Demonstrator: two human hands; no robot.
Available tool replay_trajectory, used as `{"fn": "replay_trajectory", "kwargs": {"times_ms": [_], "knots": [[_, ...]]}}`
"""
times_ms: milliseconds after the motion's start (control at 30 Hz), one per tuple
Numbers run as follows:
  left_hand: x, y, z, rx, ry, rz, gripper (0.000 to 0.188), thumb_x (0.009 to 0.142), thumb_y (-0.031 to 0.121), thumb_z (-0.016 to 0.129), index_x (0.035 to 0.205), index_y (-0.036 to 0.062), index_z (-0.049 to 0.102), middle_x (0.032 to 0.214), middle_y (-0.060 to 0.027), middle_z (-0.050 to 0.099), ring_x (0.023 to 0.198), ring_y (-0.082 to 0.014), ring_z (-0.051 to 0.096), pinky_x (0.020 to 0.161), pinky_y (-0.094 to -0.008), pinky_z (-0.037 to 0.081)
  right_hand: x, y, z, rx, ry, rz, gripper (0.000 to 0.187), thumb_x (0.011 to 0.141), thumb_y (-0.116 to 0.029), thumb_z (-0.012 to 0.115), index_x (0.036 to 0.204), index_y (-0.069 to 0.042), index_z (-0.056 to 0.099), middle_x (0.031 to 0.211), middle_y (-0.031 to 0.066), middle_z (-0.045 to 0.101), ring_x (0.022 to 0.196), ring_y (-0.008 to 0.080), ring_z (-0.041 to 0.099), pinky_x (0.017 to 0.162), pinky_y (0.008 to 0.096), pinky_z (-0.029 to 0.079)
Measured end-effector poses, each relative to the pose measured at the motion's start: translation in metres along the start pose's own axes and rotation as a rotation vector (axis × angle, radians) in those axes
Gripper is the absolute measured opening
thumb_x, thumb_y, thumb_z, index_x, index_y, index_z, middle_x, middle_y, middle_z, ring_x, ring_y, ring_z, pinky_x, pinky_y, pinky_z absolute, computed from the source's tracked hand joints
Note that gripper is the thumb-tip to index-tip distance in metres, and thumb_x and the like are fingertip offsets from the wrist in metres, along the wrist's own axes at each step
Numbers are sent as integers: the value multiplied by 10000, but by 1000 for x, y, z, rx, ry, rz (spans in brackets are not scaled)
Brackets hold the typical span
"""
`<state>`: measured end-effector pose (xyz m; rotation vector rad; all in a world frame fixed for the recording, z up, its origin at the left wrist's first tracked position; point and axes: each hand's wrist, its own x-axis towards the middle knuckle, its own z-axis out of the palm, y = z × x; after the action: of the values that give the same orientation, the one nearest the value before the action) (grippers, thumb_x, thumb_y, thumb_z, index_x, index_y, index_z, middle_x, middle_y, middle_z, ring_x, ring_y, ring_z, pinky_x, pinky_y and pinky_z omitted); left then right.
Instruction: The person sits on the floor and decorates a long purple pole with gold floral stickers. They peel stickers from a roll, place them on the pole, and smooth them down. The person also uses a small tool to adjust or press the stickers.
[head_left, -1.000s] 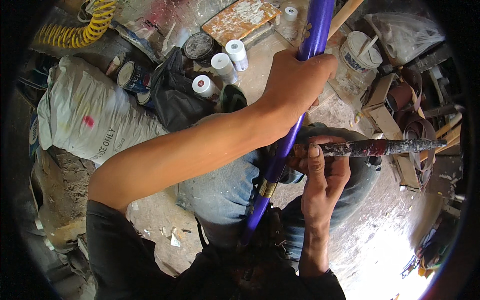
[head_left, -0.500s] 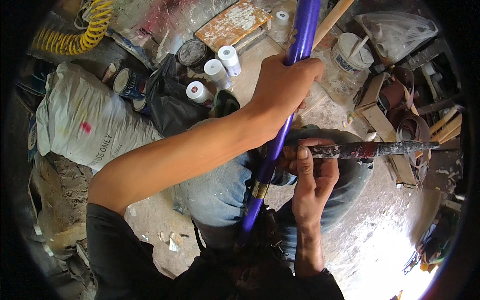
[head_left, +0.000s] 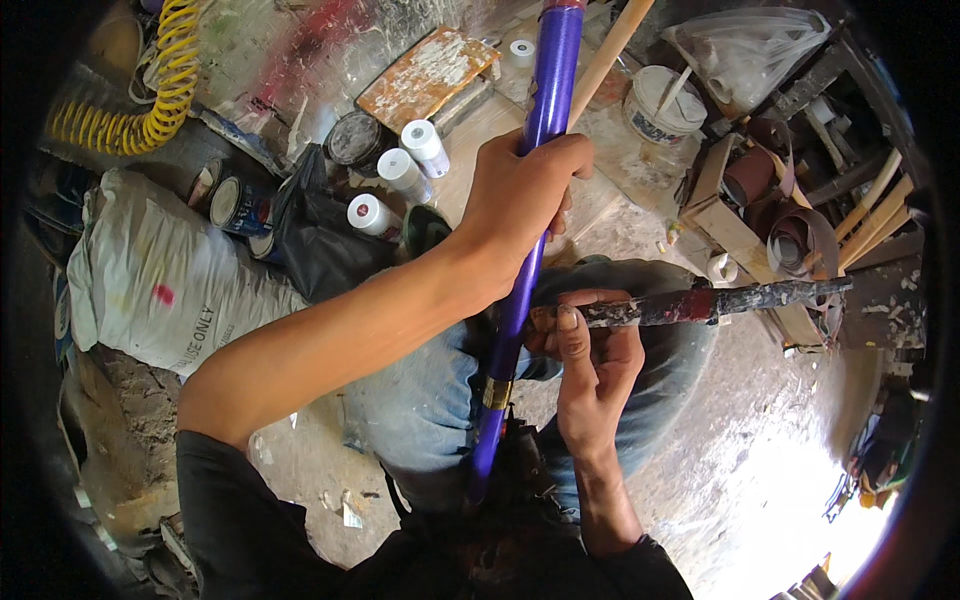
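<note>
A glossy purple tube [head_left: 553, 85] with a gold band [head_left: 497, 393] slants from the top of the view down to my lap, between my knees. My left hand [head_left: 525, 185] is wrapped round its upper part, the arm reaching across from the left. In my right hand [head_left: 595, 375], a long, narrow, dark stick [head_left: 760, 300] crusted with paint is pinched between thumb and fingers. It points to the right, and its near end lies close beside the tube; whether they touch I cannot tell. A pale wooden stick [head_left: 607, 58] passes behind the tube near my left hand.
Spray cans [head_left: 425, 148] and a paint-smeared board [head_left: 425, 75] lie ahead. On the left are a white sack [head_left: 165, 275], a black plastic bag [head_left: 325, 235] and a yellow coiled hose [head_left: 172, 75]. A white bucket [head_left: 665, 105] and sandpaper rolls [head_left: 790, 240] are at right.
The view has shifted, so most of the surroundings sit further left. The tube looks slightly more upright. Both hands keep their grips.
</note>
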<state>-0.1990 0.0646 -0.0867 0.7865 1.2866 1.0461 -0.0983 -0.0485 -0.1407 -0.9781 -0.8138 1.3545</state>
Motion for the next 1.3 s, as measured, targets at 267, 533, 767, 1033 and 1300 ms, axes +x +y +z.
{"fn": "replay_trajectory", "kwargs": {"times_ms": [267,533,767,1033,1300], "knots": [[-1,4,15,-6,-24,2,159,782,188,609,682,106,517,528,3,455,422,-92,413,417,-242,324,3,-10,-11,-13,-6,-26,136,948,-49,580,1046,37,543,820,62,633,727,97,592,674,243,498],[2,8,25,-4,-55,-10,157,792,181,601,688,106,511,527,-3,452,424,-99,407,429,-252,326,5,-14,-16,-10,29,-32,141,947,-56,582,1042,44,549,818,67,639,728,98,597,668,241,499],[-2,9,35,-4,-82,-15,154,785,178,594,688,108,496,536,-2,445,441,-103,407,445,-255,325,3,-21,-22,8,15,-48,158,947,-67,588,1049,45,546,836,74,646,726,107,601,660,238,496],[-2,11,35,-10,-79,35,182,779,207,621,686,79,532,530,15,444,424,-76,410,419,-246,313,5,-28,-23,-9,-11,-31,172,960,-114,576,1054,20,526,858,93,630,701,117,565,647,272,510],[3,16,52,5,-53,-35,166,792,211,603,694,93,541,516,12,429,410,-94,395,401,-260,301,13,-44,-33,11,16,6,157,950,-87,589,1042,33,545,823,73,639,692,117,595,634,239,483]]}}
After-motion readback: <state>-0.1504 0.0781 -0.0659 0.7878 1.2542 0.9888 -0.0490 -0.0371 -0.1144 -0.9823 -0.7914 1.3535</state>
